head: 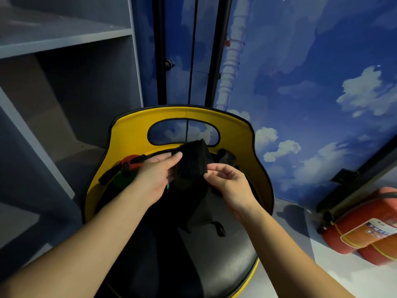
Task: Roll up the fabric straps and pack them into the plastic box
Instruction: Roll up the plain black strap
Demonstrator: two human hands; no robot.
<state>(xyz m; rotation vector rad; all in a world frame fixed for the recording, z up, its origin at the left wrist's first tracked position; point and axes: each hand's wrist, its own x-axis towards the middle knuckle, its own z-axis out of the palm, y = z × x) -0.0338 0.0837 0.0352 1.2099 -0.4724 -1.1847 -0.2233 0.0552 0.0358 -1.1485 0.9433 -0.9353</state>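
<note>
Head view, the only one you've got. Your left hand (158, 176) grips the black fabric strap (192, 163) from the left side, thumb laid over the top edge, fingers tucked behind the cloth. Your right hand (231, 183) pinches the strap's right edge betw. thumb and fingertips. Both hands hold the strap up above the seat of a yellow chair (133, 134); the loose tail hangs down to a dark buckle end (219, 227) lying on the black seat.

More strap-like stuff sits at the back of the seat: a red and black piece (131, 163) w/ something green (123, 179) just beside your left wrist, and a dark bundle (226, 157) behind your right hand. Can't tell what each one is, too dark. The plastic box isn't in view.

Looks like you're at the start of a roll, i.e. the wad betw. your hands isn't tight yet. To do it well, probably: keep the edges lined up, turn w/ the right pinch while the left thumb holds the roll closed, and let the tail feed up w/o twisting. Watch the buckle; it could snag on the seat edge. Keep tension or the soft cloth will likely spring open.

Writing: the red cylinders (365, 231) on the floor at right carry an orange and white label (373, 230), but the print is too blurred to read. No brand visible elsewhere.
</note>
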